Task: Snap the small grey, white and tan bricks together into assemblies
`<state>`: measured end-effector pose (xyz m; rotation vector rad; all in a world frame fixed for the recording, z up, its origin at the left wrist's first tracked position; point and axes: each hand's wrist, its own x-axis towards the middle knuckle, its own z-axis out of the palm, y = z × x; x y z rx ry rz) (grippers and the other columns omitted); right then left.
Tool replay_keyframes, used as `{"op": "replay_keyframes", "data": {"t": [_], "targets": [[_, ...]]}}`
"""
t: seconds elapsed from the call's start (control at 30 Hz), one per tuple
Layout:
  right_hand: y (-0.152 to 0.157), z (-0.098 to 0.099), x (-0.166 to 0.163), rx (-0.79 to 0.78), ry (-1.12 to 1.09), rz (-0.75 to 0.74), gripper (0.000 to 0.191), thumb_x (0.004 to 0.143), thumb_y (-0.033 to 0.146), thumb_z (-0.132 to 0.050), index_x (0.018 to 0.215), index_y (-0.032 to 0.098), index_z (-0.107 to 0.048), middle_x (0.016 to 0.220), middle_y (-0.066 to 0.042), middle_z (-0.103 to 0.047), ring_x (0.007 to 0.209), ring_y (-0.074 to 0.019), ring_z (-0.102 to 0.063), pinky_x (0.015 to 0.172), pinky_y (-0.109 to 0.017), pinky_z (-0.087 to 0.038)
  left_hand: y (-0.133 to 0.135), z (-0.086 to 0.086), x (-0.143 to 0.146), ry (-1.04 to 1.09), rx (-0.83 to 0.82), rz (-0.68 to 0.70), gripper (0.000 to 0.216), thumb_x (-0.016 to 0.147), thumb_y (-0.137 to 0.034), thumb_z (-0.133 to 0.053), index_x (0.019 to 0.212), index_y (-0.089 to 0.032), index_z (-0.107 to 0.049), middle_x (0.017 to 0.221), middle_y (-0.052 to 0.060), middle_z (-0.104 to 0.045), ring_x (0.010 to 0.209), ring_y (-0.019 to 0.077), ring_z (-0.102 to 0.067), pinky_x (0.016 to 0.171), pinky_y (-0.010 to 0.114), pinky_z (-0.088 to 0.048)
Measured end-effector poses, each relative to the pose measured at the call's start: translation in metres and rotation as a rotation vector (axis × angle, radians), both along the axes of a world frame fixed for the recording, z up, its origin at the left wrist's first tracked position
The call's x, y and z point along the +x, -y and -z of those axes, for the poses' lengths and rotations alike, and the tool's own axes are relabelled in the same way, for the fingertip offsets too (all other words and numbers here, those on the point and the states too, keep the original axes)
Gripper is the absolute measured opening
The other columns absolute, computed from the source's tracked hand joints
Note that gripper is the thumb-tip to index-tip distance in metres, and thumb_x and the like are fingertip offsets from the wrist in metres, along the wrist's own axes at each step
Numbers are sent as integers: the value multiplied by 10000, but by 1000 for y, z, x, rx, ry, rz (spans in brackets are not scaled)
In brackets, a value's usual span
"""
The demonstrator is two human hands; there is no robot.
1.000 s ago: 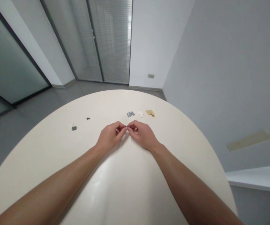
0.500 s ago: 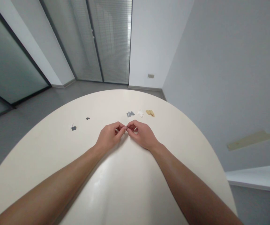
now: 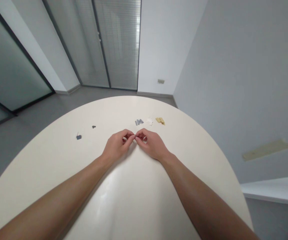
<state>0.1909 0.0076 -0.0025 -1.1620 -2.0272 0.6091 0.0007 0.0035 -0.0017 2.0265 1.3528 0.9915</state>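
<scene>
My left hand (image 3: 116,145) and my right hand (image 3: 151,144) meet above the middle of a round cream table (image 3: 184,166). Their fingertips pinch together at one point, holding a tiny item (image 3: 134,136) that is mostly hidden and too small to name. Beyond my hands lie a small group of grey-blue plastic pieces (image 3: 139,122), white pieces (image 3: 150,121) and tan pieces (image 3: 160,120). To the left are a dark grey piece (image 3: 78,137) and a smaller dark piece (image 3: 93,126).
The curved table edge runs around the far side, with a grey floor beyond it. Glass partitions with blinds stand at the back and left, and a pale wall rises on the right. A white ledge (image 3: 271,190) juts out at the lower right.
</scene>
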Motion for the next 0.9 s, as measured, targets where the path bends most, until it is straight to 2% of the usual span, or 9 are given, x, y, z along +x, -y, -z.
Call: {"op": "replay_keyframes", "data": {"t": [0.27,0.6,0.9], "targets": [[0,0,0,-19,9,11,140,967,332,-557,1033,228,-624,893,-12,-721,778,-153,-633,720,-274,-440,2,2,0,28,40,17,214,942,-288,-537,1101,-231,-669,1017,26,-747,829,159,-673,701,273,-533],[1,-2,0,-41,5,-4,155,982,341,-538,1049,230,-622,896,-12,-728,771,-153,-639,716,-274,-435,1,5,-1,11,63,48,221,938,-273,-551,1118,-242,-674,1068,33,-730,833,153,-658,720,286,-551],[0,-3,-1,-27,19,2,175,1008,319,-500,1064,226,-637,915,-18,-741,766,-150,-641,705,-269,-423,0,4,-2,-33,46,-15,177,920,-298,-596,1059,-246,-693,990,25,-741,803,160,-665,694,290,-547]]}}
